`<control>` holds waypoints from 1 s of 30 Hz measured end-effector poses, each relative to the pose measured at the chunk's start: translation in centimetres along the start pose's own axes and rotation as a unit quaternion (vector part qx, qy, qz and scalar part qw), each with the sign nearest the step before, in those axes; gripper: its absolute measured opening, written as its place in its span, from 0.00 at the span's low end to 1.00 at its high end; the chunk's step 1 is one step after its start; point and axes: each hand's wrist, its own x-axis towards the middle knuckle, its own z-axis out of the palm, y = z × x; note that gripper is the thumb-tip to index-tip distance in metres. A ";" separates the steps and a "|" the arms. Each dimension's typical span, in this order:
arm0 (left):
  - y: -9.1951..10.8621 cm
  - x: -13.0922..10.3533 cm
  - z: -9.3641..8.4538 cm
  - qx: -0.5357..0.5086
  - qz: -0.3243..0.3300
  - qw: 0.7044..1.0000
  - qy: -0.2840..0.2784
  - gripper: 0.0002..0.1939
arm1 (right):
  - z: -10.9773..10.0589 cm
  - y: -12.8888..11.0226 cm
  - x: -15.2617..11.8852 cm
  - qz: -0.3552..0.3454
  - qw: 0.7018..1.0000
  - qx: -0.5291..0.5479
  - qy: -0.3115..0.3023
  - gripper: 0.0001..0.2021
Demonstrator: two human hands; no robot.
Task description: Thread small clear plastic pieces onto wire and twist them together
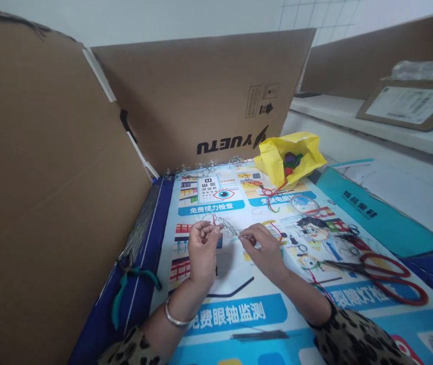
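My left hand (205, 248), with a silver bangle on its wrist, pinches a small piece of twisted wire work (227, 225) above the printed sheet. A bit of red thread shows at its left end. Opposite it, my right hand (262, 249) is closed in a pinch at the wire's right end, thumb against forefinger. The wire's finer parts are too small to make out. To the right lie red-handled scissors (386, 276), blades pointing left. Teal-handled pliers (127, 284) rest on the blue edge at the left.
A yellow bag (290, 157) holding coloured balls stands at the back. Thin wires (144, 223) lie along the left edge. Cardboard walls (201, 91) enclose the left and back. A teal folder-like sheet (376, 208) lies at the right, and a clear round lid (304, 205) sits nearer the middle.
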 end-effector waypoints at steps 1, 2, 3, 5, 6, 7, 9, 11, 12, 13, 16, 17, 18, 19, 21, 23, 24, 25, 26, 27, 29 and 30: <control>0.0 0.0 0.0 0.008 0.008 1.000 -0.002 0.15 | 0.0 0.0 0.0 0.009 1.000 0.003 0.003 0.04; 0.0 0.0 -0.1 0.016 0.016 1.000 -0.003 0.15 | -0.1 -0.1 0.0 0.015 1.000 0.004 0.007 0.04; 0.0 0.0 -0.1 0.025 0.023 0.999 -0.001 0.15 | -0.1 -0.1 0.1 0.017 1.000 0.002 0.012 0.04; 0.0 -0.1 -0.1 0.040 0.031 0.999 0.005 0.14 | -0.2 -0.2 0.1 0.014 1.000 -0.007 0.021 0.04; 0.0 -0.1 -0.1 0.043 0.033 0.998 0.007 0.14 | -0.3 -0.2 0.1 0.011 1.000 -0.012 0.024 0.04; 0.0 -0.1 -0.1 0.044 0.033 0.998 0.006 0.14 | -0.3 -0.2 0.1 0.006 1.000 -0.017 0.026 0.04; 0.0 -0.1 -0.2 0.041 0.035 0.999 0.002 0.13 | -0.4 -0.1 0.1 -0.004 0.999 -0.021 0.029 0.04; -0.1 -0.1 -0.2 0.042 0.039 0.998 0.001 0.12 | -0.3 -0.1 0.1 -0.010 0.999 -0.020 0.031 0.04; -0.1 0.0 -0.2 0.043 0.039 0.998 0.003 0.13 | -0.3 0.0 0.1 -0.011 0.999 -0.018 0.031 0.04; -0.1 0.0 -0.2 0.041 0.037 0.998 0.005 0.13 | -0.3 0.0 0.0 -0.010 0.999 -0.016 0.030 0.04; -0.1 -0.1 0.0 0.018 0.018 1.000 0.001 0.14 | -0.3 0.0 0.1 0.000 0.999 -0.008 0.034 0.04; 0.0 -0.2 0.0 0.009 0.010 1.000 -0.002 0.14 | -0.4 -0.1 0.1 0.005 0.999 -0.005 0.036 0.04; 0.1 -0.3 0.1 0.005 0.003 1.000 -0.004 0.14 | -0.4 -0.1 0.2 0.010 0.999 -0.001 0.038 0.04; 0.2 -0.3 0.2 0.004 -0.001 1.000 -0.005 0.14 | -0.5 -0.2 0.2 0.017 0.999 0.005 0.037 0.04; 0.3 -0.4 0.2 0.010 -0.005 1.000 -0.004 0.15 | -0.6 -0.3 0.4 0.037 0.999 0.021 0.032 0.03; 0.4 -0.5 0.3 0.016 -0.009 1.000 -0.001 0.15 | -0.6 -0.4 0.4 0.061 0.997 0.044 0.027 0.03; 0.4 -0.5 0.3 0.016 -0.011 1.000 0.002 0.15 | -0.6 -0.4 0.4 0.074 0.995 0.058 0.026 0.03; 0.4 -0.5 0.3 0.014 -0.013 1.000 0.004 0.15 | -0.6 -0.3 0.4 0.088 0.993 0.073 0.024 0.03; 0.4 -0.4 0.2 0.012 -0.013 1.000 0.005 0.15 | -0.5 -0.3 0.3 0.106 0.990 0.088 0.020 0.03; 0.3 -0.4 0.2 0.010 -0.013 1.000 0.007 0.15 | -0.4 -0.2 0.3 0.128 0.986 0.103 0.016 0.03; 0.2 -0.4 0.1 0.013 -0.013 1.000 0.007 0.14 | -0.2 -0.1 0.1 0.180 0.975 0.127 0.007 0.04; 0.1 -0.3 0.1 0.021 -0.014 1.000 0.008 0.14 | -0.1 0.0 0.1 0.203 0.969 0.138 0.004 0.05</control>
